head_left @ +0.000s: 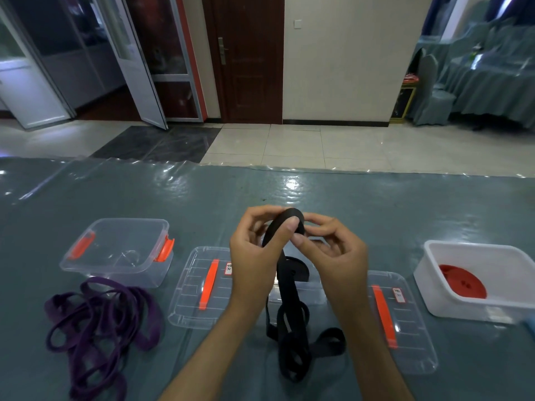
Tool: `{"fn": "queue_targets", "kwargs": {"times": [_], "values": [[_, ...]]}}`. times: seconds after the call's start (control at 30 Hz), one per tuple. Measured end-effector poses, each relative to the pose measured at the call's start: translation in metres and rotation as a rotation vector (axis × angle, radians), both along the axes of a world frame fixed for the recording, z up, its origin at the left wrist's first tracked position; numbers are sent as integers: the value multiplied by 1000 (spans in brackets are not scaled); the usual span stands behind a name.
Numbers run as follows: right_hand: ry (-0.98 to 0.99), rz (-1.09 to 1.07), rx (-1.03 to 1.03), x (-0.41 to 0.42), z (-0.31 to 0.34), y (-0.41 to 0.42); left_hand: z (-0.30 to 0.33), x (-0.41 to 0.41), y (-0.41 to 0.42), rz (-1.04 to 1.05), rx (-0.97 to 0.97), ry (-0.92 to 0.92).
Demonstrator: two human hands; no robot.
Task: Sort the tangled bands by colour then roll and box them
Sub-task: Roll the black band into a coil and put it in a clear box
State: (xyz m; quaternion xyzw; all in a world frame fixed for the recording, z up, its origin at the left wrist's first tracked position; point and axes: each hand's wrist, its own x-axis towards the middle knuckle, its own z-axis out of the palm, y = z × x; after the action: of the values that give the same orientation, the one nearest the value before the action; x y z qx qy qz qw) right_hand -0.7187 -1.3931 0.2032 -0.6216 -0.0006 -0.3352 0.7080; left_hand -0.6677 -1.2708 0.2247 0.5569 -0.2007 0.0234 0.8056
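Rolling a black band [289, 285]: both hands are raised above the middle of the table [376, 204], holding the wound end of the strap between them. The left hand [257, 253] has its thumb pressed on the near face of the small black coil [293, 219] and its fingers curled behind it. The right hand [333, 250] pinches the coil from the other side, fingers bent round its edge. The band is flat, matte and dark. Its free length hangs from the coil down between the wrists and ends in a loose heap of loops on the table near the person. Behind the hanging length stands a clear box, largely hidden by the hands, with what appears to be a rolled black band [299, 269] inside; the view there is poor. A tangle of purple bands [98, 319] lies on the table at near left, just in front of a clear plastic box with orange latches [115, 250]. Two clear lids with orange handles lie flat, one left of the hands [199, 287] and one right of them [405, 322]. At far right a white plastic box [474, 279] contains a rolled red band [463, 282]. The table carries a grey-blue cover under a glossy transparent sheet.
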Motion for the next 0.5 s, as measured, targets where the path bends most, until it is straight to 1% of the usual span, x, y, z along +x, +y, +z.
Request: {"fn": "queue_targets", "kwargs": {"times": [0.13,0.23,0.3,0.37,0.43,0.5], "values": [[61,-8,49,-11,-4,7,-4,-6,4,-128,-91,162],[97,46,70,-19,1,12,-7,-6,9,-153,-111,218],[125,107,107,-22,4,12,-8,-9,10,-146,-107,201],[133,160,139,-26,5,11,-10,-11,12,-118,-86,140],[127,191,153,-29,4,10,-13,-13,15,-107,-31,65],[126,209,178,-31,3,8,-15,-13,19,-144,65,6]]}}
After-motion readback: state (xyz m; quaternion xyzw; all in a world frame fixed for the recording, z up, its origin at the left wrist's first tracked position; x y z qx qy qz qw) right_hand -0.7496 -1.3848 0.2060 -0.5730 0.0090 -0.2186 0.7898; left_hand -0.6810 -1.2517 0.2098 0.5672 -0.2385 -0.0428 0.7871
